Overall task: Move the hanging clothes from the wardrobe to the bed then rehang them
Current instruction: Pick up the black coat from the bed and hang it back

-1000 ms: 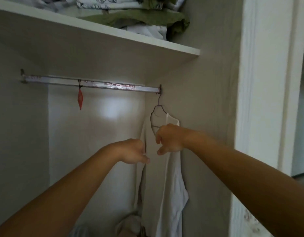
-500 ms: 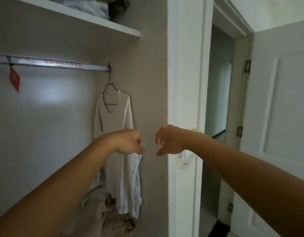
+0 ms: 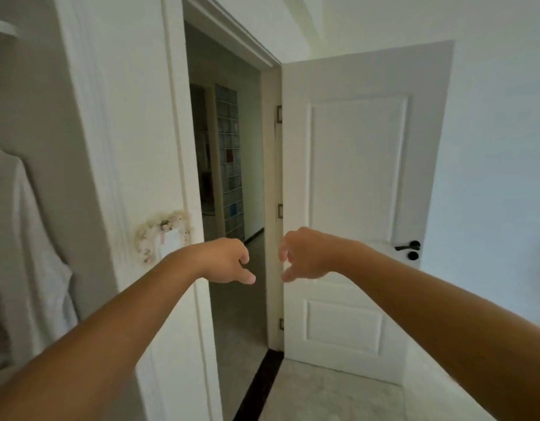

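White garment [image 3: 29, 238]: hanging in wardrobe, 9 o'clock edge, rehung by the look of it. Left hand [image 3: 226, 261]: grip loose, fingers curled, holding nothing. Right hand [image 3: 308, 255]: likewise slack, unladen. Open door [image 3: 360, 208]: 3 o'clock.

Bare forearms, no sleeves, no jewellery.

White panelled door [image 3: 360, 208] stands open, swung flat against white wall [image 3: 490, 147] to its right. Black lever handle [image 3: 410, 247] at door's right edge; three hinges on left edge. Left of door: open doorway [image 3: 232, 177], dim corridor beyond, glass-block panel [image 3: 230, 177] inside. Dark threshold strip [image 3: 259, 387] below doorway. Pale tiled floor [image 3: 323, 396] beneath door. Daylight soft, even.
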`<action>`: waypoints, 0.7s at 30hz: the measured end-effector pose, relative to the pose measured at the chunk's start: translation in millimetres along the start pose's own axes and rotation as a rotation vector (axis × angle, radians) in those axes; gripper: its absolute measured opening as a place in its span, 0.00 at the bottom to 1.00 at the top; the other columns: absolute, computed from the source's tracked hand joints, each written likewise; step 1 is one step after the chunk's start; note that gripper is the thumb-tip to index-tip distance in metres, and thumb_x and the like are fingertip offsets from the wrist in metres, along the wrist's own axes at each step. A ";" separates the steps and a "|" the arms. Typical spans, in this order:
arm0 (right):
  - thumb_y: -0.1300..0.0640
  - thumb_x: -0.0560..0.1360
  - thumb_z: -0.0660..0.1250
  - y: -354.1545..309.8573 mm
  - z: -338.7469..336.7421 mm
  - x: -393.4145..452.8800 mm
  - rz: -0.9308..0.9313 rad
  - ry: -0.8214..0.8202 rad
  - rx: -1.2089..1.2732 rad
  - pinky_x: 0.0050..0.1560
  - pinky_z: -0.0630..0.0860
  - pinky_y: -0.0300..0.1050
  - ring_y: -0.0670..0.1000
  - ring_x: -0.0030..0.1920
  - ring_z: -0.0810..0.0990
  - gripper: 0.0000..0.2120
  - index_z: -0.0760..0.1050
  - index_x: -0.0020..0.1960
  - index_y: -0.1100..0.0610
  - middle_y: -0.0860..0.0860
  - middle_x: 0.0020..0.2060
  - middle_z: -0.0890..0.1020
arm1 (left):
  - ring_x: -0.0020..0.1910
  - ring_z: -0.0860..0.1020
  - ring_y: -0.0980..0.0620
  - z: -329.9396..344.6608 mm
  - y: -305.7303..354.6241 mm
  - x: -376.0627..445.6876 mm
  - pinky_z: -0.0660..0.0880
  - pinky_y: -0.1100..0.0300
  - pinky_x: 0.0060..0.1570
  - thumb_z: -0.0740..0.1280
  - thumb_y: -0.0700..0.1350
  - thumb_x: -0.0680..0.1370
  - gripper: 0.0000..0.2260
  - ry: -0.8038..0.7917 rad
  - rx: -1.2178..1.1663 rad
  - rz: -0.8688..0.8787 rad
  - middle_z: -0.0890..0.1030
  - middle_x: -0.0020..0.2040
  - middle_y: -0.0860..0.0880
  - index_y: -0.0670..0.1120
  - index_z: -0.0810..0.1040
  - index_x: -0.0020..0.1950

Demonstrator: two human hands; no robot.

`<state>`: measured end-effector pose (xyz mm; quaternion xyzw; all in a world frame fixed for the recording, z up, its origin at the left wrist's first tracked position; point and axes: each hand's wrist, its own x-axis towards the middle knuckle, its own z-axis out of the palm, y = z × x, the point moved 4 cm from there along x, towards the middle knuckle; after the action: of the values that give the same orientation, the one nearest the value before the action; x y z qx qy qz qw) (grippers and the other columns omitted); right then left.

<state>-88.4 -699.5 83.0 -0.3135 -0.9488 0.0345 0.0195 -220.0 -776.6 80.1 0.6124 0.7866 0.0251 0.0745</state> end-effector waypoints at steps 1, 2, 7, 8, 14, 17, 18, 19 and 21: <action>0.49 0.75 0.71 22.7 0.1 -16.6 0.028 -0.003 -0.003 0.55 0.76 0.45 0.54 0.54 0.80 0.20 0.77 0.61 0.59 0.54 0.55 0.82 | 0.63 0.75 0.50 6.2 25.6 5.2 0.72 0.59 0.57 0.66 0.55 0.79 0.23 -0.015 -0.015 0.031 0.74 0.68 0.50 0.47 0.71 0.71; 0.49 0.75 0.71 44.5 0.0 -33.6 0.053 -0.004 -0.006 0.54 0.74 0.43 0.54 0.55 0.79 0.20 0.76 0.63 0.59 0.53 0.56 0.81 | 0.61 0.75 0.50 12.5 50.2 10.0 0.73 0.58 0.58 0.66 0.55 0.79 0.22 -0.031 -0.030 0.064 0.75 0.66 0.50 0.47 0.72 0.70; 0.46 0.74 0.72 150.6 7.4 -122.1 0.230 -0.033 0.013 0.58 0.73 0.46 0.54 0.59 0.77 0.24 0.74 0.65 0.56 0.51 0.60 0.78 | 0.63 0.73 0.50 48.6 168.2 30.2 0.72 0.55 0.62 0.68 0.58 0.77 0.28 -0.112 -0.080 0.180 0.73 0.68 0.49 0.49 0.67 0.73; 0.46 0.74 0.72 170.2 10.3 -141.2 0.269 -0.043 0.021 0.59 0.74 0.48 0.54 0.59 0.77 0.24 0.74 0.65 0.55 0.51 0.61 0.77 | 0.63 0.73 0.50 56.6 191.4 33.2 0.71 0.55 0.63 0.68 0.58 0.77 0.29 -0.122 -0.085 0.205 0.72 0.68 0.49 0.49 0.66 0.74; 0.43 0.74 0.71 272.0 23.8 -258.8 0.522 -0.049 0.128 0.55 0.71 0.44 0.52 0.59 0.75 0.25 0.71 0.67 0.49 0.47 0.62 0.74 | 0.67 0.71 0.50 98.0 330.2 45.5 0.68 0.56 0.64 0.66 0.60 0.77 0.29 -0.187 -0.029 0.376 0.70 0.71 0.50 0.52 0.65 0.75; 0.42 0.73 0.71 314.1 28.4 -309.6 0.662 -0.033 0.130 0.59 0.74 0.47 0.52 0.58 0.76 0.25 0.72 0.67 0.49 0.48 0.62 0.76 | 0.67 0.71 0.50 103.5 392.0 51.4 0.67 0.56 0.64 0.66 0.59 0.77 0.28 -0.200 -0.012 0.482 0.70 0.71 0.51 0.53 0.65 0.75; 0.42 0.74 0.70 326.4 30.0 -326.5 0.707 -0.039 0.121 0.60 0.74 0.48 0.52 0.58 0.76 0.25 0.71 0.67 0.50 0.49 0.62 0.76 | 0.67 0.71 0.50 105.0 412.7 54.2 0.67 0.56 0.63 0.66 0.59 0.77 0.28 -0.190 -0.014 0.520 0.70 0.70 0.51 0.53 0.65 0.75; 0.43 0.75 0.70 337.2 32.0 -343.1 0.747 -0.052 0.110 0.61 0.74 0.49 0.53 0.59 0.76 0.26 0.71 0.68 0.52 0.50 0.62 0.76 | 0.66 0.71 0.50 107.6 433.3 56.7 0.68 0.57 0.62 0.66 0.59 0.77 0.28 -0.178 -0.013 0.560 0.71 0.70 0.50 0.52 0.65 0.75; 0.44 0.76 0.69 356.9 37.5 -376.4 0.829 -0.065 0.132 0.63 0.73 0.49 0.53 0.61 0.75 0.27 0.70 0.70 0.54 0.51 0.63 0.76 | 0.64 0.72 0.49 119.8 476.1 62.2 0.68 0.58 0.59 0.66 0.59 0.78 0.27 -0.179 0.011 0.644 0.71 0.68 0.50 0.52 0.65 0.75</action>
<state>423.3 -640.0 12.2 -0.6654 -0.7383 0.1101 -0.0061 239.8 -604.2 18.6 0.8296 0.5433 -0.0108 0.1282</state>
